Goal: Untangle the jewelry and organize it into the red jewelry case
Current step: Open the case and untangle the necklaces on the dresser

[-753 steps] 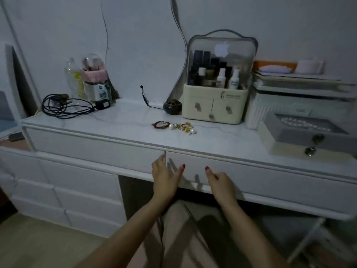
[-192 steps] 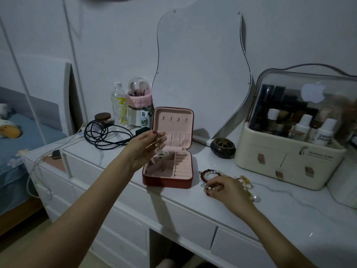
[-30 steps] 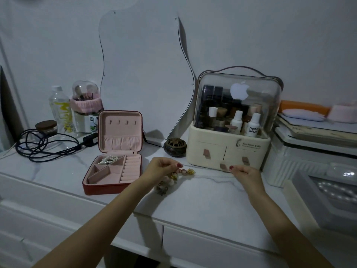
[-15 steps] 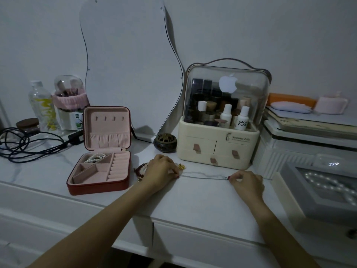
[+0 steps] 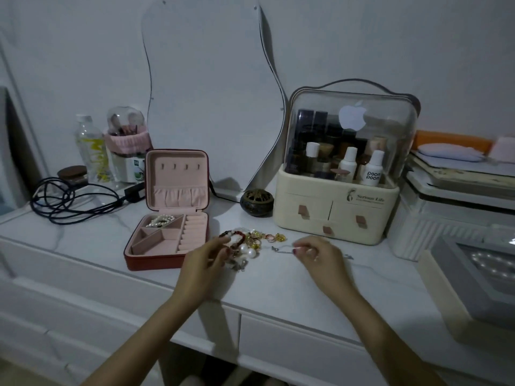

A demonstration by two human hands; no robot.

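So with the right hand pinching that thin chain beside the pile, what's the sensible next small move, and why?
Probably draw the thin chain a little further right, clear of the jewelry pile, while the left hand steadies the pile. The right hand pinches the chain near one end, and its loose end lies close to the tangle. The red jewelry case sits open with free compartments.

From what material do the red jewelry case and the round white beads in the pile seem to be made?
Red jewelry case: probably faux leather outside, smooth with a dull sheen; the pink lining looks like matte velvet.
Round white beads: glossy with soft highlights, pearl-like; real or imitation cannot be told.
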